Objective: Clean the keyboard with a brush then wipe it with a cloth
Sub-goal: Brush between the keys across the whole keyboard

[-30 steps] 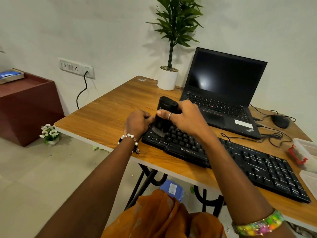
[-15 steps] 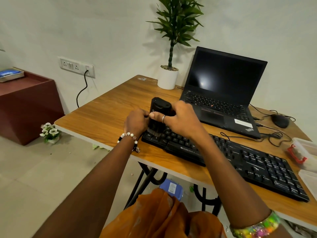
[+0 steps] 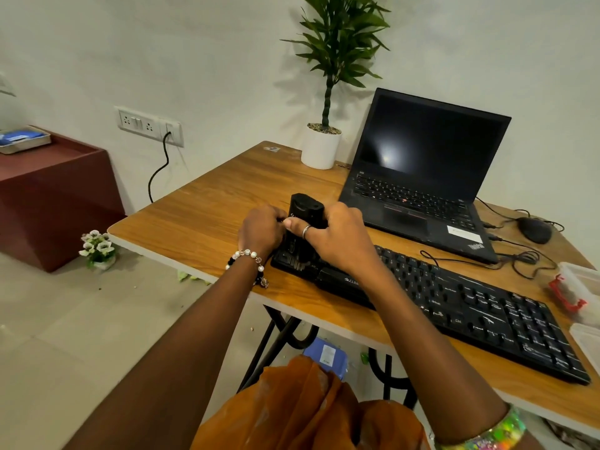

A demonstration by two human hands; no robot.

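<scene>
A long black keyboard (image 3: 470,306) lies along the front of the wooden table (image 3: 211,222). A chunky black brush (image 3: 306,211) stands upright on the keyboard's left end, bristles down on the keys. My right hand (image 3: 337,238) grips the brush body from the right, thumb across its front. My left hand (image 3: 261,228) curls against the brush's left side at the keyboard's left edge and holds it too. No cloth is in sight.
An open black laptop (image 3: 422,177) sits behind the keyboard, with a potted plant (image 3: 321,147) to its left. A black mouse (image 3: 534,230) and tangled cables lie at the right. Clear plastic boxes (image 3: 581,287) with a red item stand at the right edge.
The brush and both hands have slid left along the keyboard, from a few keys in to its left end.
</scene>
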